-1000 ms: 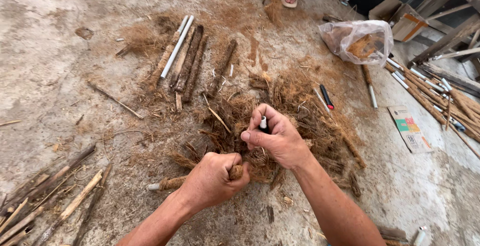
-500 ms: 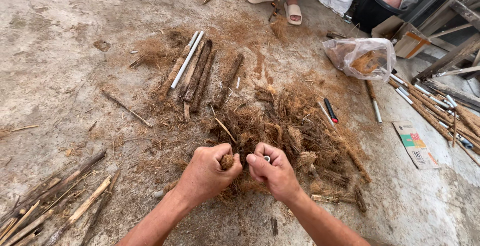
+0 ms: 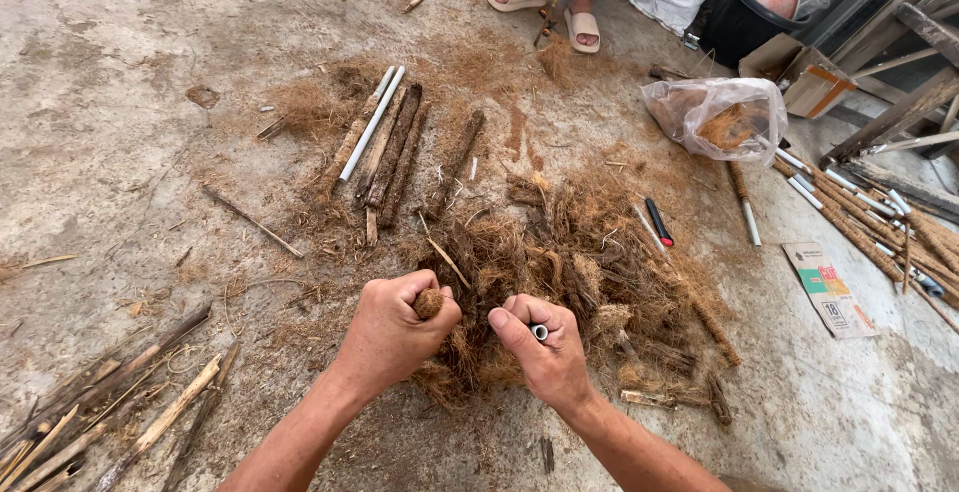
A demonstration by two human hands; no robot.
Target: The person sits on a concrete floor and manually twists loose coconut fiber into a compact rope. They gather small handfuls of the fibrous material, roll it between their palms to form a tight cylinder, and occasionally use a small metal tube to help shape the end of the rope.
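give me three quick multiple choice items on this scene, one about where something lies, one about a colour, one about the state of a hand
1. Where is the clear plastic bag?
A. beyond the fibre pile, upper right
B. under the left hand
C. among the sticks at lower left

2. What colour are the sandals?
A. black
B. green
C. pale cream

3. How is the left hand?
A. flat on the ground
B. fisted round a fibre-wrapped stick
C. empty and spread

A: it lies past the fibre pile.
C: both look pale cream.
B: the fibre-wrapped stick pokes from the fist.

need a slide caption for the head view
Left hand grips a fibre-wrapped stick, right hand a thin tube, above a brown fibre pile.
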